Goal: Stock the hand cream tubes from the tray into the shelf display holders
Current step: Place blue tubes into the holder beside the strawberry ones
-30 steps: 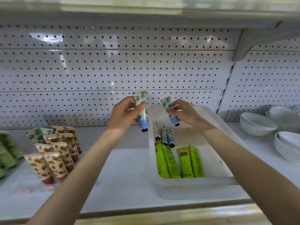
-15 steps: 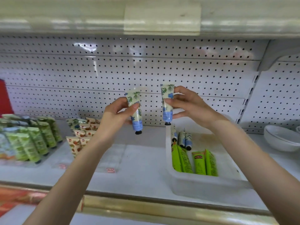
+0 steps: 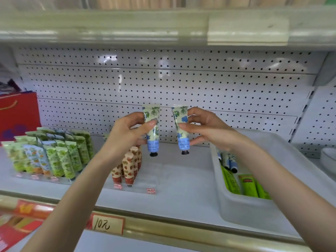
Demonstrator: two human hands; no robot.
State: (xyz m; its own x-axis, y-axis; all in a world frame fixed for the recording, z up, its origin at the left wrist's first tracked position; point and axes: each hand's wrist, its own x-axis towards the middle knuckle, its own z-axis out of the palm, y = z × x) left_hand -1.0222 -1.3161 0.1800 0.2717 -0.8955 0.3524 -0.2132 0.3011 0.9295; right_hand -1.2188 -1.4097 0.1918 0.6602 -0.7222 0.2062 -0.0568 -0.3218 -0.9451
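In the middle of the frame, the left hand [image 3: 127,131] holds one blue flower tube [image 3: 152,130] upright, cap down, fingers closed around it. Just beside, the right hand [image 3: 205,128] pinches a second blue tube [image 3: 181,130] the same way. The white tray [image 3: 254,211] with green tubes [image 3: 243,184] is at lower right

Both bare forearms reach up and forward, converging toward centre. Left hand [image 3: 127,132] raised, thumb in front, fingers curled behind, pinching blue-flower hand cream tube [image 3: 152,130] upright, cap down. Right hand [image 3: 205,130] level beside it, pinching second tube [image 3: 182,130] likewise.
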